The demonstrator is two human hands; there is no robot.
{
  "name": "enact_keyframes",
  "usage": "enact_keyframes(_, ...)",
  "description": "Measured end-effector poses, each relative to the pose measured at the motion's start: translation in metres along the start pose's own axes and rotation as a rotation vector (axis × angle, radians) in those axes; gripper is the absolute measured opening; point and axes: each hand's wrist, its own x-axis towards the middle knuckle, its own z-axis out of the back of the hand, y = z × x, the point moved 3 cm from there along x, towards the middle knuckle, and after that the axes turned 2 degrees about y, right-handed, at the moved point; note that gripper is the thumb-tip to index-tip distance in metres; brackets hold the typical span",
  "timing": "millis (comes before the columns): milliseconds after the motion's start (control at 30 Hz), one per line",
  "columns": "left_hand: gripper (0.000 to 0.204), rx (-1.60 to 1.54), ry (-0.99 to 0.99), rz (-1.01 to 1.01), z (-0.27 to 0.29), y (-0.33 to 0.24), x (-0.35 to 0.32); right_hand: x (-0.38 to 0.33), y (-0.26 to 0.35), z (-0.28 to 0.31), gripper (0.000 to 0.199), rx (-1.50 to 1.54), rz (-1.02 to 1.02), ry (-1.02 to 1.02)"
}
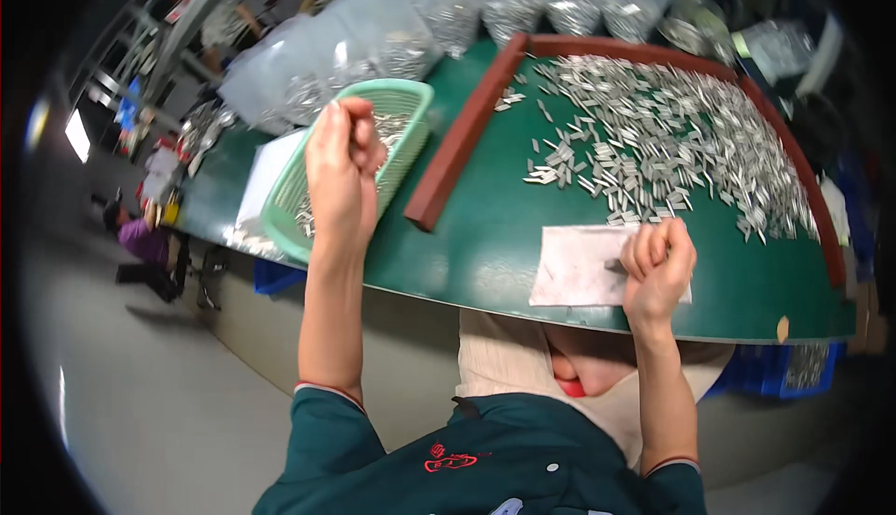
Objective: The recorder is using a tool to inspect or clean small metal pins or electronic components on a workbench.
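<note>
Over the pale green plastic basket [404, 168] is my left hand [343, 156], its fingers curled closed; what they hold, if anything, is hidden. Small metal pieces [390, 127] lie inside the basket. My right hand [659, 268] is closed above a whitish cloth [571, 268] at the table's near edge. A small grey metal piece [613, 265] shows at its curled fingers, partly hidden. Beyond the cloth, a wide heap of small flat metal pieces [658, 137] is spread over the green table [467, 258].
Dark red bars [471, 132] border the heap on its left, back and right. Clear plastic bags [453, 25] filled with metal parts line the far edge. A blue crate [770, 370] stands below the table at right. Another person [140, 235] sits far left.
</note>
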Motion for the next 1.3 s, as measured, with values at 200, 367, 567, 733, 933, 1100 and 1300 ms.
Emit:
enact_keyframes(200,0.047,1.211,-0.138,-0.299,0.082,-0.016,0.048,-0.024,0.045,-0.029,0.034,0.213,0.188,0.163)
enact_keyframes(367,0.034,1.272,-0.149,-0.617,0.044,-0.005,-0.042,-0.046,0.103,-0.007,0.022,-0.965,0.904,0.269)
enact_keyframes(567,0.023,1.273,-0.118,-0.603,0.037,0.010,-0.114,-0.041,0.120,0.069,0.018,-1.868,0.766,0.191)
enact_keyframes(733,0.019,1.233,-0.065,-0.660,0.041,0.018,-0.115,-0.025,0.123,0.122,0.020,-2.038,0.634,0.219)
enact_keyframes(933,0.021,1.168,0.030,-0.705,0.039,0.028,-0.100,-0.022,0.122,0.124,0.018,-2.009,0.604,0.287)
enact_keyframes(1100,0.022,1.118,0.103,-0.707,0.047,0.046,-0.099,-0.022,0.120,0.124,0.019,-1.968,0.530,0.308)
enact_keyframes(1300,0.024,1.066,0.194,-0.660,0.044,0.054,-0.104,-0.028,0.123,0.123,0.014,-1.972,0.500,0.490)
